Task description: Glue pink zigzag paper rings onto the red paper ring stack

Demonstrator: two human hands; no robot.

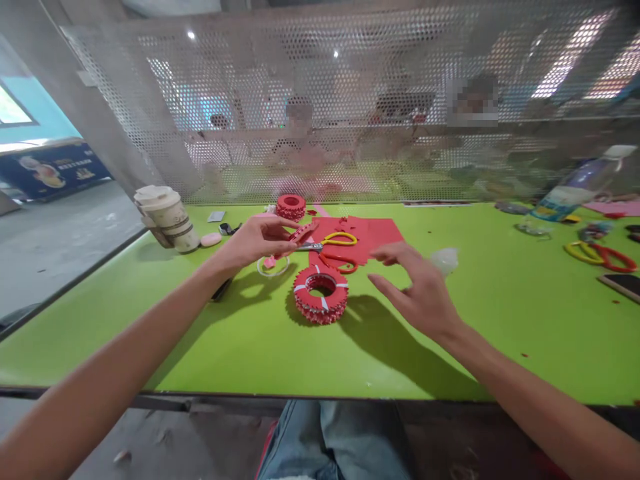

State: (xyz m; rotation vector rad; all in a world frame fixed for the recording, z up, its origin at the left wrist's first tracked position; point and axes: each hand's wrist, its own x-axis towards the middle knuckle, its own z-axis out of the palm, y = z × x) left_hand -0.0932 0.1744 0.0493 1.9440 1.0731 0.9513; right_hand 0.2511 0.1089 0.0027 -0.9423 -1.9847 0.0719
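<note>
Between the thumb and fingers of my left hand (260, 237) is a red paper ring (303, 233) with a toothed edge, seen at a slant. My right hand (413, 283) hovers over the table with thumb and fingers apart and nothing between them. A stack of red toothed paper rings (321, 315), crossed by white strips on top, lies between my hands nearer to me. Behind it are scissors (340, 240) with one yellow and one orange handle, partly over red paper sheets (385, 230). Another red ring stack (291, 208) sits farther back.
On the green table (240, 360), a lidded cup (167, 217) stands at left and a plastic bottle (575, 190) at right. More scissors (600, 257) and a phone (620, 287) lie far right. A perforated screen (350, 153) borders the back.
</note>
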